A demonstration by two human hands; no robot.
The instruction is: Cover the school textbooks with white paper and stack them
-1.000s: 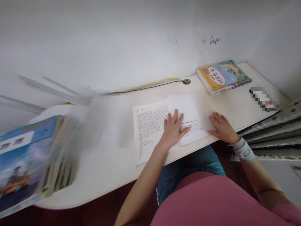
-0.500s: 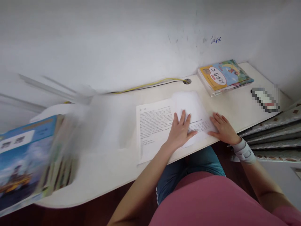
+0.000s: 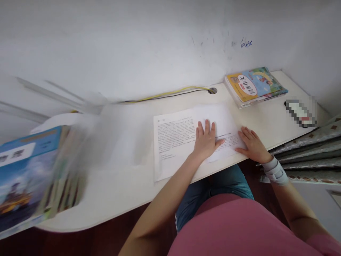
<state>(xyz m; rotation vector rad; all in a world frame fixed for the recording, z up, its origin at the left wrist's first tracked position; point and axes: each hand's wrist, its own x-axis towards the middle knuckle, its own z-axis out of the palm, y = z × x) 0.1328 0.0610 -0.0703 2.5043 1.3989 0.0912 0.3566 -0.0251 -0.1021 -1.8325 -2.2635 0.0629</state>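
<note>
Two printed paper sheets lie partly overlapped on the white table. The left one, a text-filled sheet (image 3: 174, 142), lies flat near the table's front edge. On top of its right side rests a mostly blank sheet (image 3: 218, 117) with a few printed lines lower down. My left hand (image 3: 206, 140) presses on this upper sheet with its fingers spread. At the sheet's right edge my right hand (image 3: 252, 142) lies flat, fingers stretched out, a grey-white wrist strap (image 3: 275, 170) on its wrist. Neither hand grasps anything.
A stack of books (image 3: 255, 85) stands at the back right, beside a pixelated dark-edged object (image 3: 301, 113). Another book stack (image 3: 26, 177) sits at the left. Yellow and black cables (image 3: 170, 93) run along the wall into a round hole. A patterned curtain (image 3: 311, 153) hangs at right.
My left hand has slid slightly right and up over the upper sheet. My right hand stays nearly where it was. The view has shifted a little.
</note>
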